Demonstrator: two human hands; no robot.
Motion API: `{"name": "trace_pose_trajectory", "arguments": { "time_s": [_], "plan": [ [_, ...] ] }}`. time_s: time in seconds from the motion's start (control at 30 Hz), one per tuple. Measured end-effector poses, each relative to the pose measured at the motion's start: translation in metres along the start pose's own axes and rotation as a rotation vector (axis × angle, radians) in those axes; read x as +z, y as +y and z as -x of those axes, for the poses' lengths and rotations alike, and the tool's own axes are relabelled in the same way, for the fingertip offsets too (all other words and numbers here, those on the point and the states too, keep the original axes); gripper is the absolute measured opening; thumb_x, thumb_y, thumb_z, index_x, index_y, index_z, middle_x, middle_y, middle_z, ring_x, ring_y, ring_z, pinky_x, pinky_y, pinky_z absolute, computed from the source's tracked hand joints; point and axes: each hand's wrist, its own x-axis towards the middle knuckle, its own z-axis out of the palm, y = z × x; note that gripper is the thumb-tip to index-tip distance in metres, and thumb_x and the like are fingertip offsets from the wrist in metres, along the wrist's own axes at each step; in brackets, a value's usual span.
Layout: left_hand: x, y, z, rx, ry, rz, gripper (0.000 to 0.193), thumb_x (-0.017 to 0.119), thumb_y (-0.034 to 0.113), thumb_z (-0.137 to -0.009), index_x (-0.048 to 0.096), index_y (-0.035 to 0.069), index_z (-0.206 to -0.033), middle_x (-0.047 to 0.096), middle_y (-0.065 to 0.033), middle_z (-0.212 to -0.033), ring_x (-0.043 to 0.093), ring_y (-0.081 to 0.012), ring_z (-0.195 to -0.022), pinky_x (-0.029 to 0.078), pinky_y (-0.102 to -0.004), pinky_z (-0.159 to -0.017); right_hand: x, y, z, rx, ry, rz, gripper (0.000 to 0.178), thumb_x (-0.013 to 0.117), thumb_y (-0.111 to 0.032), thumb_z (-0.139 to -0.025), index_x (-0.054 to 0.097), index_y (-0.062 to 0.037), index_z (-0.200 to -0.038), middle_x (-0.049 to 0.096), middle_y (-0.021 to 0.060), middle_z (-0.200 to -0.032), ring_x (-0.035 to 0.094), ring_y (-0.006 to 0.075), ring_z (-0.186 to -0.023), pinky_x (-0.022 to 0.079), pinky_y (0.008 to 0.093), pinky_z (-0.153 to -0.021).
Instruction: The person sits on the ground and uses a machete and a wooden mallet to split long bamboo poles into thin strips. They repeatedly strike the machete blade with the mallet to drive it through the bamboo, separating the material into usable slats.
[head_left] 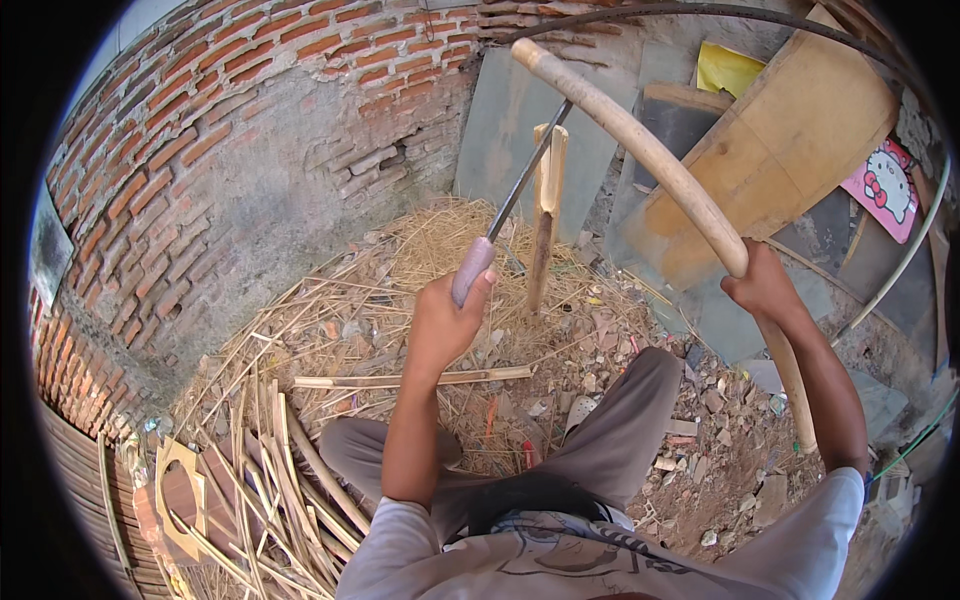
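Note:
My left hand [446, 322] is closed around the pinkish-purple handle [473, 270] of a long-bladed knife. Its narrow dark blade [522, 180] slants up and away, with the tip at the underside of a pale curved pole [640, 148], near the pole's far end. Whether the blade bites into the pole I cannot tell. My right hand [765, 285] grips that pole, which runs on below the fist along the forearm. Just beside the blade, a wooden post [545, 215] with a split, pale top stands upright in the ground.
Split sticks [285, 480] lie heaped at the lower left, and one strip [415, 379] lies before my legs. Straw and shavings [440, 245] surround the post. A brick wall [220, 170] rises at the left; boards [770, 150] lean at the right. Rubble [710, 440] covers the ground.

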Motion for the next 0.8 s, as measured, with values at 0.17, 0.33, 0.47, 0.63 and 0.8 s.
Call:
{"name": "trace_pose_trajectory", "arguments": {
  "time_s": [0.17,0.33,0.47,0.63,0.8],
  "plan": [
    [-0.02,-0.006,-0.011,-0.053,-0.049,-0.087,0.049,0.066,0.039,-0.093,0.061,-0.004,-0.07,0.052,-0.0105,-0.053,0.05,-0.019,-0.049,0.041,-0.0373,-0.05,-0.053,-0.047,-0.001,0.169,0.027,-0.219,0.054,0.064,-0.009,-0.071,0.054,0.0082,-0.122,0.052,0.0038,-0.065,0.051,0.0127,-0.046,0.043,0.0283,-0.044],
    [-0.018,-0.013,-0.011,-0.09,-0.002,-0.053,0.048,0.067,0.038,-0.092,0.061,-0.004,-0.069,0.052,-0.0096,-0.053,0.05,-0.018,-0.049,0.041,-0.0364,-0.05,-0.122,-0.066,-0.017,-0.13,0.472,-0.268,0.02,0.058,-0.018,-0.079,0.056,-0.0001,-0.087,0.051,0.0017,-0.059,0.05,0.0109,-0.049,0.04,0.0266,-0.048],
    [-0.02,-0.017,-0.007,-0.103,0.001,-0.053,0.047,0.068,0.037,-0.092,0.061,-0.004,-0.069,0.052,-0.0101,-0.053,0.049,-0.0177,-0.049,0.041,-0.0369,-0.05,-0.048,-0.048,-0.028,0.027,0.316,-0.318,0.019,0.063,-0.013,-0.076,0.058,0.001,-0.088,0.059,0.0044,-0.063,0.056,0.0125,-0.052,0.045,0.03,-0.051],
    [-0.015,-0.02,-0.007,-0.022,-0.074,-0.142,0.044,0.064,0.036,-0.096,0.062,-0.001,-0.072,0.05,-0.0033,-0.054,0.046,-0.0114,-0.05,0.037,-0.0319,-0.048,0.009,-0.042,-0.004,0.311,-0.372,-0.099,0.046,0.064,-0.008,-0.068,0.061,0.0087,-0.111,0.06,0.0106,-0.072,0.061,0.0204,-0.058,0.047,0.0338,-0.053],
    [-0.025,-0.026,-0.003,-0.13,-0.049,-0.164,0.047,0.065,0.038,-0.093,0.063,-0.005,-0.073,0.055,-0.0128,-0.053,0.054,-0.0233,-0.048,0.044,-0.0386,-0.051,-0.082,-0.066,-0.028,-0.001,0.28,-0.11,0.047,0.062,-0.008,-0.073,0.059,0.0046,-0.117,0.057,0.0052,-0.076,0.053,0.0116,-0.06,0.041,0.0266,-0.053]
  ]
}}
